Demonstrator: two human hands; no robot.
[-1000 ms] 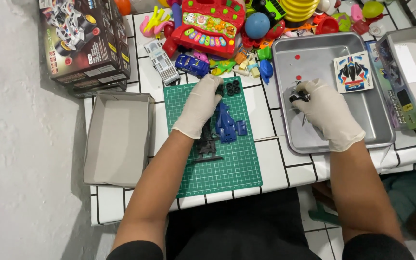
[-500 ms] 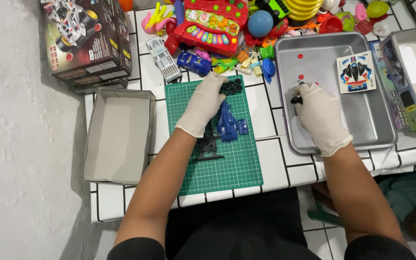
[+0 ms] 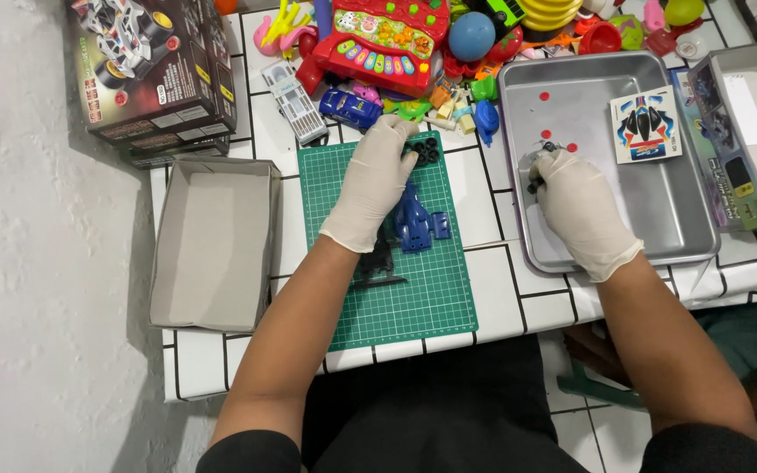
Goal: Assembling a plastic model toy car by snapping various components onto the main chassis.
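The person is sitting at a white tiled surface (image 3: 501, 289), both hands in pale gloves. The left hand (image 3: 377, 180) is lying flat on the green cutting mat (image 3: 413, 298), its grip spread, fingertips touching a small cluster of black wheels (image 3: 426, 151) at the mat's top edge; how many wheels there are is too small to count. Just beside that hand's heel one blue toy car body (image 3: 417, 222) is resting on the mat, with one dark chassis piece (image 3: 380, 266) lying below it, partly under the wrist. The right hand (image 3: 578, 206) is reaching into the single metal tray (image 3: 685, 210), its grip pinching a small dark part (image 3: 538, 175) at the fingertips. Three red dots (image 3: 545, 96) are showing on the tray floor, and one sticker sheet (image 3: 645, 124) is lying near the tray's far right. One open grey box (image 3: 214, 243) is sitting left of the mat, and a heap of bright toys (image 3: 387, 39) is crowding the far edge.
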